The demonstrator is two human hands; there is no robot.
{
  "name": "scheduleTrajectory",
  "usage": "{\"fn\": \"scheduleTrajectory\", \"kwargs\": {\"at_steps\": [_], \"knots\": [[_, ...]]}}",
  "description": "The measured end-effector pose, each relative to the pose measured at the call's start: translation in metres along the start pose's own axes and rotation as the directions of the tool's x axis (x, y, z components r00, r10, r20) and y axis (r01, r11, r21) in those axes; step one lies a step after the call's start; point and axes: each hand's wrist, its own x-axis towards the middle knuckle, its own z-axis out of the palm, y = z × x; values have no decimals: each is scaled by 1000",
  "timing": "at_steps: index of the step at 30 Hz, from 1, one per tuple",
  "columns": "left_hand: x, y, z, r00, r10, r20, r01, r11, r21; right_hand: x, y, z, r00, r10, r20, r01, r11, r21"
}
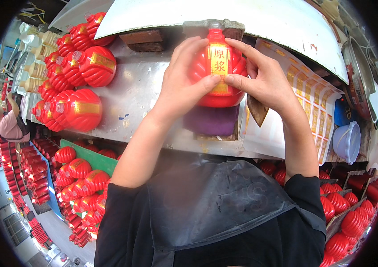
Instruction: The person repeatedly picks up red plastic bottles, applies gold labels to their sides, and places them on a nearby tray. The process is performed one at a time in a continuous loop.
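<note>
Between my hands a round red ribbed bottle (234, 62) with a clear neck lies tilted on a small stand with a purple cloth pad (215, 121). A gold label runs down its front. My left hand (184, 73) curves round the bottle's left side, thumb on the label's edge. My right hand (264, 73) wraps the other side, its thumb pressed on the label opposite the left thumb. Both index fingers lie near the bottle's shoulder. Beside my right hand a sheet of gold labels (307, 91) is spread on the metal table (142, 84).
Several labelled red bottles (88, 109) stand at the table's left. A white board (224, 11) crosses the far side, with a brick (143, 40) beneath it. A pale bucket (347, 141) sits at right. Crates of red bottles (84, 180) flank me; another person (13, 124) is far left.
</note>
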Motion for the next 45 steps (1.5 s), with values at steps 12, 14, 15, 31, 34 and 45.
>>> {"fn": "scheduleTrajectory", "kwargs": {"at_steps": [12, 14, 15, 31, 34, 45], "knots": [[4, 4, -3, 999, 23, 21, -25, 996, 82, -1, -4, -7, 998, 37, 43, -39, 998, 49], [6, 6, -4, 1000, 9, 27, -11, 998, 66, 2, -5, -10, 999, 18, 42, -24, 990, 140], [8, 7, -4, 1000, 0, 30, -1, 998, 59, 4, -5, -11, 1000, -23, 18, 20, 985, 170], [10, 3, -5, 991, 73, 109, -95, 972, 214, 15, -8, -11, 978, -208, 37, 211, 966, -153], [9, 3, -5, 992, 66, 109, -89, 973, 212, 12, -2, -9, 973, -226, 53, 232, 952, -200], [9, -2, -5, 989, 113, 96, -135, 957, 256, 38, -31, -36, 950, 294, 104, -309, 840, 446]]}}
